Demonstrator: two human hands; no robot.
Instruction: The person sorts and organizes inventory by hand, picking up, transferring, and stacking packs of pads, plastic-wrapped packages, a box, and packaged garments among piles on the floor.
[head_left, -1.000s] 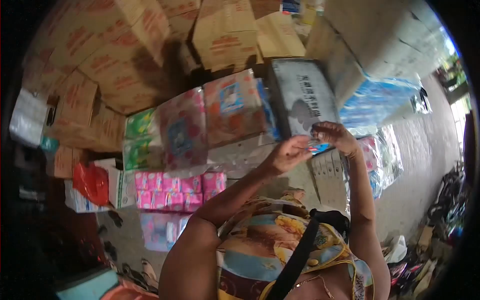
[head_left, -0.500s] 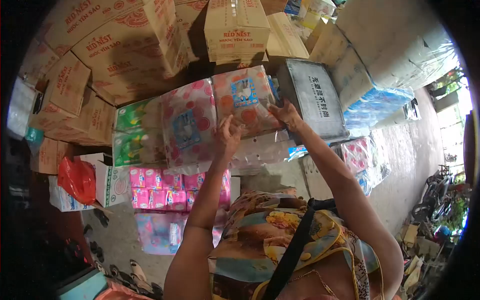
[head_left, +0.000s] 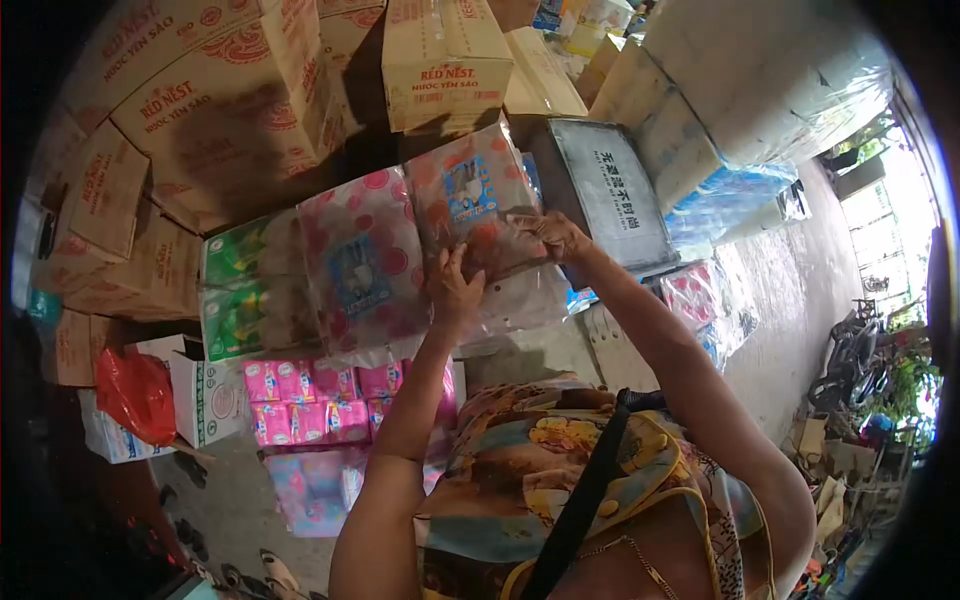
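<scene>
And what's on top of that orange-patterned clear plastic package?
The left hand and right hand, over its near side, plus a rectangular blue label. The package is partly hidden beneath the hands.

And here we have the left pack lying beside the right pack, a box just right of both, cartons stacked behind them, and rows of packets nearer us on the left.
</scene>
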